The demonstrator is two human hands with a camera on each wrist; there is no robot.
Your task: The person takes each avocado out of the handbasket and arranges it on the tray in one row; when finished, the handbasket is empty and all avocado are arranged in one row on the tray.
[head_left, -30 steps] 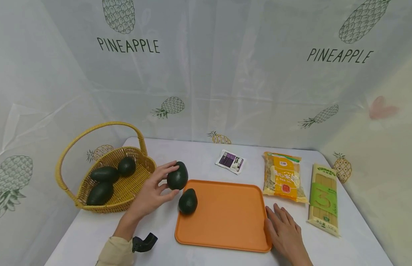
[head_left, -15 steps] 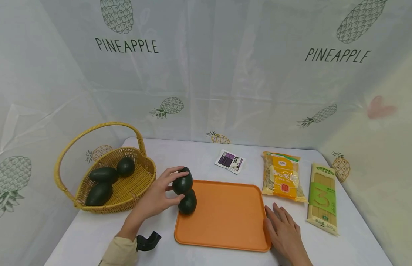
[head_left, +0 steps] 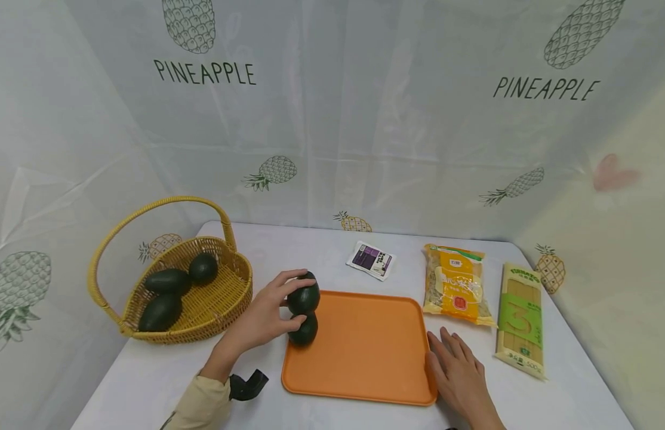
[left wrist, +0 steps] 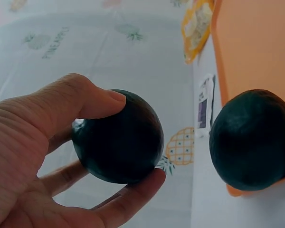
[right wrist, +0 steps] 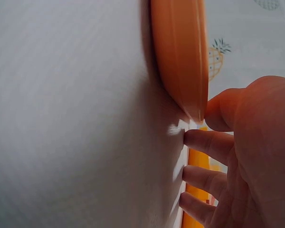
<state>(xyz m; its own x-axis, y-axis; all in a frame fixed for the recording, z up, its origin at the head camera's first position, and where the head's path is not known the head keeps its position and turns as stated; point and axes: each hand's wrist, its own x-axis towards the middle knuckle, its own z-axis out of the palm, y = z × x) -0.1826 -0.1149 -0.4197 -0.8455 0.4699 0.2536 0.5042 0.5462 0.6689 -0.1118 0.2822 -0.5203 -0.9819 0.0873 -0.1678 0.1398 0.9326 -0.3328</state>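
The left hand (head_left: 265, 313) grips 1 dark avocado (head_left: 304, 298) between thumb and fingers, at the far left corner of the orange tray (head_left: 372, 352). A 2nd avocado (head_left: 304, 333) lies on the tray by its left edge. In the left wrist view a gap shows between these 2 fruits, so they seem apart; how high the gripped one is, I cannot tell. The right hand (head_left: 461, 373) grips nothing: its thumb touches the tray's right edge, and its fingers lie relaxed just beside it.

Near the left edge of the table (head_left: 297, 248) stands a basket (head_left: 216, 307) with 3 more avocados (head_left: 168, 281). Toward the far right corner lie a yellow bag (head_left: 458, 286) and a noodle pack (head_left: 522, 322).

I judge the main danger is slipping: the fruit is round and looks smooth (a little shiny also), so a weak pinch could lose it. If it came down upon the 2nd avocado, that one could roll away. Released too near the corner, it may catch on the rim and fall to the table. A push from the right thumb could also shift the tray.
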